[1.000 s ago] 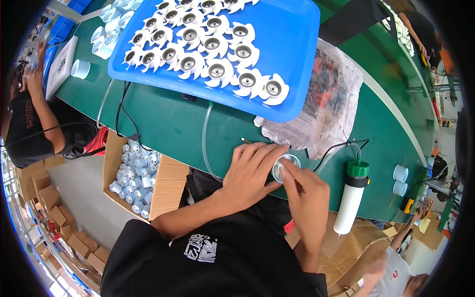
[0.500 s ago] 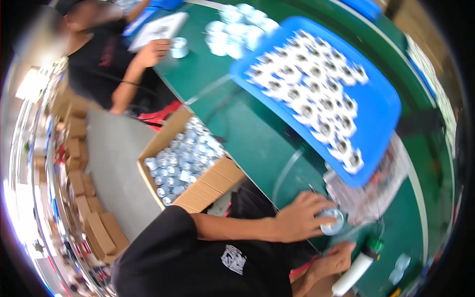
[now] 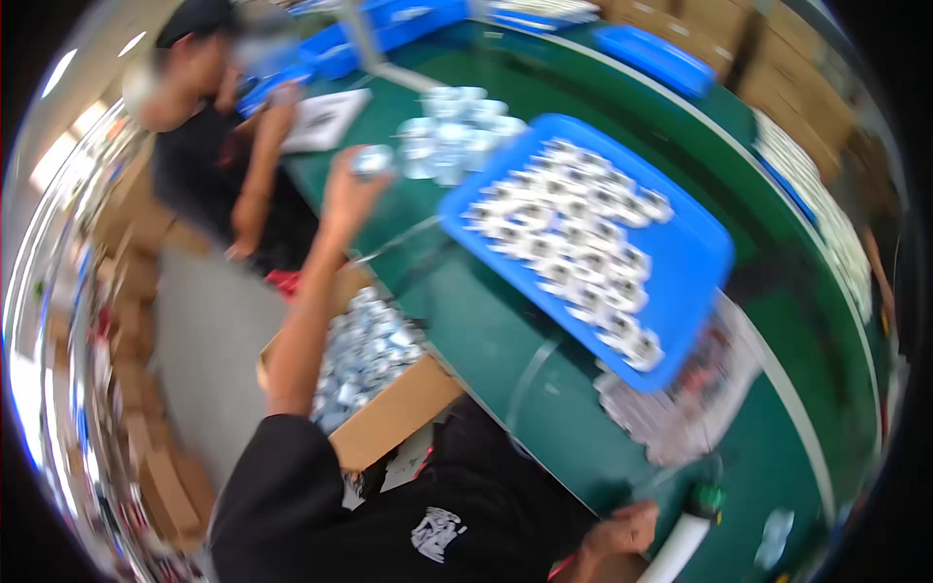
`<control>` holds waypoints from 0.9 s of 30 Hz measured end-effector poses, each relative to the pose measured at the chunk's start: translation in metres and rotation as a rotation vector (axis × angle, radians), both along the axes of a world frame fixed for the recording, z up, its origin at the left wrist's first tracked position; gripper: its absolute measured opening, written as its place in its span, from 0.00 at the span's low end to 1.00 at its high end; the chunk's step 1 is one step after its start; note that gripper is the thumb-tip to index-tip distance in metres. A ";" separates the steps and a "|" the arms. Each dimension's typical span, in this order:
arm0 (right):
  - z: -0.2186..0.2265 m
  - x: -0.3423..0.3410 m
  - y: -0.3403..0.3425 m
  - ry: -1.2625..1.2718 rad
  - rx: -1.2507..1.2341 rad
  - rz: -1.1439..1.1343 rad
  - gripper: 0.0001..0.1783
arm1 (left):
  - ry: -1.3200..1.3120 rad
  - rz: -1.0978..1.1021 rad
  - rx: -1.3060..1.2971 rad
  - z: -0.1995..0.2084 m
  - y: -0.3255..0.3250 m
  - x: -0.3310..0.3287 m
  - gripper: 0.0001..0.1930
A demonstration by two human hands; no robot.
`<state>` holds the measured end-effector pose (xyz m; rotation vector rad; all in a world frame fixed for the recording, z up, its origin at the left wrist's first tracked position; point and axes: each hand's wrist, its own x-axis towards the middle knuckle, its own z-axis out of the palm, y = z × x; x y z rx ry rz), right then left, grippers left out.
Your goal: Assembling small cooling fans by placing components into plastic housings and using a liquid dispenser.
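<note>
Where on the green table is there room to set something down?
A bare strip of green table lies between the blue tray and the near edge, with clear tubing across it. Another lies between the crumpled sheet and the pale cups at right. Crowded: the light-blue cup cluster beside the tray's left end.

From here, dark-green tabletop [image 3: 476,321] gives passage mid-frame, crossed by a thin clear tube [image 3: 528,377]; rightward from the left hand [image 3: 352,194], at upper left, clustered pale-blue cups [image 3: 449,141] and the wide blue plastic tray [image 3: 688,253] bar the way.
</note>
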<state>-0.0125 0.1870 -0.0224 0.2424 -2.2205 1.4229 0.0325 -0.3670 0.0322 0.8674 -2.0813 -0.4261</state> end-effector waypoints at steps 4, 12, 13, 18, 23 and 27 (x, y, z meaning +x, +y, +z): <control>0.010 -0.012 -0.012 0.007 -0.054 0.156 0.28 | -0.125 0.021 0.226 -0.069 -0.172 0.046 0.33; 0.120 -0.041 0.058 0.097 0.551 -0.085 0.14 | -0.172 0.143 -0.357 -0.056 -0.162 0.011 0.24; 0.126 -0.061 0.086 0.089 0.382 -0.161 0.12 | -0.089 -0.011 -0.133 -0.037 -0.139 0.011 0.19; 0.111 -0.171 0.237 -0.290 0.899 -0.766 0.27 | 0.301 -0.186 0.057 0.026 0.114 -0.013 0.13; 0.080 -0.217 0.336 -0.771 0.687 -0.926 0.31 | 0.322 -0.561 0.360 0.008 0.243 -0.017 0.05; 0.064 -0.220 0.331 -0.809 0.781 -0.903 0.24 | 0.239 -0.677 0.687 -0.023 0.279 -0.002 0.04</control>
